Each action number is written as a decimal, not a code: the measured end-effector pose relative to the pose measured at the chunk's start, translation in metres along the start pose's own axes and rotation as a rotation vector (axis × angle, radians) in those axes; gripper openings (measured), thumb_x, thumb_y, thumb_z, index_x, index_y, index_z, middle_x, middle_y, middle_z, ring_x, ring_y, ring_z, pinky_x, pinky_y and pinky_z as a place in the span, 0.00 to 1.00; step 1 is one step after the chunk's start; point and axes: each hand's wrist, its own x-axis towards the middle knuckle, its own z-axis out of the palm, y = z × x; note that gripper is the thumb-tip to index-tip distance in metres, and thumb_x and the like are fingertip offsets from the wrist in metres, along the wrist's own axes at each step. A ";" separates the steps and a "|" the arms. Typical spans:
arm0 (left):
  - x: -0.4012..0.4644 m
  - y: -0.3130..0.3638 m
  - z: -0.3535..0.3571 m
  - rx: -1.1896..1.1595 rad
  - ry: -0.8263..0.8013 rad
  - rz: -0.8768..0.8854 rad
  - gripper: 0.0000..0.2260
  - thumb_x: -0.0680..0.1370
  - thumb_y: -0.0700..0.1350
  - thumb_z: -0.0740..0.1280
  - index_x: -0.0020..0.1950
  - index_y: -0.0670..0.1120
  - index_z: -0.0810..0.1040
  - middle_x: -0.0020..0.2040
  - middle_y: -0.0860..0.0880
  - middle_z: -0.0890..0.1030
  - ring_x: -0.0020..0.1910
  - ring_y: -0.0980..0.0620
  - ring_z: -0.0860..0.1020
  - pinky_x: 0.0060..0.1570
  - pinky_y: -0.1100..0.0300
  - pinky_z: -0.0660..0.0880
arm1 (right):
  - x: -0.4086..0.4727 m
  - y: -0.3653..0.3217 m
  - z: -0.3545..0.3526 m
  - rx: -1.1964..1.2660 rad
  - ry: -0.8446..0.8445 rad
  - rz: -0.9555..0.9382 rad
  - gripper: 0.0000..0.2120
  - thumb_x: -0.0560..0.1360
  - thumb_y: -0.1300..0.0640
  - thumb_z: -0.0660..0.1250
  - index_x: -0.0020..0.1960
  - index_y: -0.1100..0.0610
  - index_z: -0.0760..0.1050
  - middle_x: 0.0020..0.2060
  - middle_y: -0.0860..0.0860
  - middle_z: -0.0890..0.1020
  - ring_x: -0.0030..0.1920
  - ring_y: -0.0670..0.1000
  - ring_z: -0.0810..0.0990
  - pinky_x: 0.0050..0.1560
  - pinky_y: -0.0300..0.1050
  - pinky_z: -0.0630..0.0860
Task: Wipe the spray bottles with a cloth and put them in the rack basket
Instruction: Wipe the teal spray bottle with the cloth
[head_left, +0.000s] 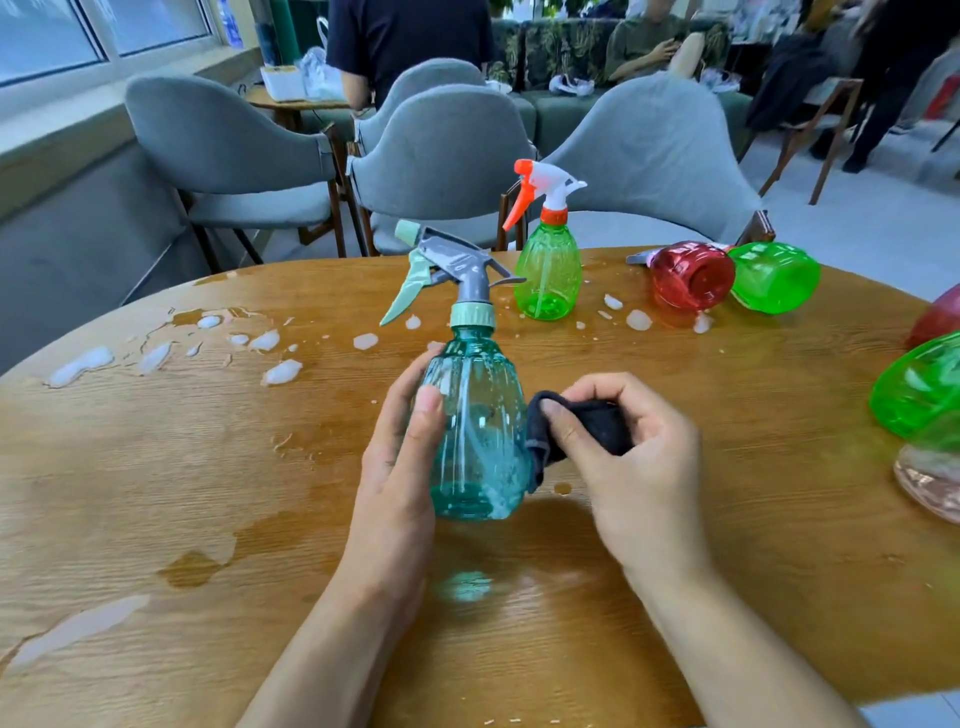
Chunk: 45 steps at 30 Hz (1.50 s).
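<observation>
A teal spray bottle (475, 415) with a grey and mint trigger head stands upright at the table's middle. My left hand (400, 457) grips its left side, thumb across the front. My right hand (628, 447) pinches a dark cloth (576, 431) and presses it against the bottle's right side. Behind it a green spray bottle (548, 273) with a white and orange trigger stands upright. A red bottle (691, 278) and a green bottle (774, 278) lie on their sides at the back right. No rack basket is in view.
The round wooden table (156, 493) carries puddles and foam blobs (280, 371) across its left and back. More green, red and pink bottles (919, 389) sit at the right edge. Grey chairs (441, 161) stand behind the table, with people farther back.
</observation>
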 end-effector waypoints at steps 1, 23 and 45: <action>0.000 0.000 0.001 -0.011 0.000 -0.004 0.26 0.79 0.66 0.65 0.76 0.60 0.75 0.71 0.48 0.81 0.71 0.44 0.79 0.70 0.31 0.74 | -0.006 -0.001 0.004 0.043 -0.005 0.036 0.04 0.78 0.57 0.76 0.46 0.49 0.83 0.42 0.45 0.86 0.44 0.46 0.84 0.47 0.46 0.80; -0.011 0.002 0.017 0.019 -0.178 -0.020 0.18 0.80 0.55 0.66 0.70 0.65 0.80 0.71 0.52 0.81 0.71 0.48 0.80 0.73 0.38 0.73 | 0.019 -0.019 -0.017 0.040 0.056 -0.134 0.07 0.75 0.56 0.77 0.52 0.48 0.86 0.53 0.50 0.84 0.59 0.40 0.81 0.59 0.30 0.73; -0.006 0.003 0.015 0.063 -0.076 0.025 0.18 0.82 0.55 0.64 0.72 0.57 0.79 0.67 0.54 0.83 0.68 0.52 0.81 0.67 0.52 0.80 | 0.016 -0.012 -0.020 -0.271 -0.218 -0.427 0.09 0.80 0.62 0.73 0.60 0.58 0.85 0.51 0.51 0.81 0.54 0.48 0.81 0.56 0.36 0.74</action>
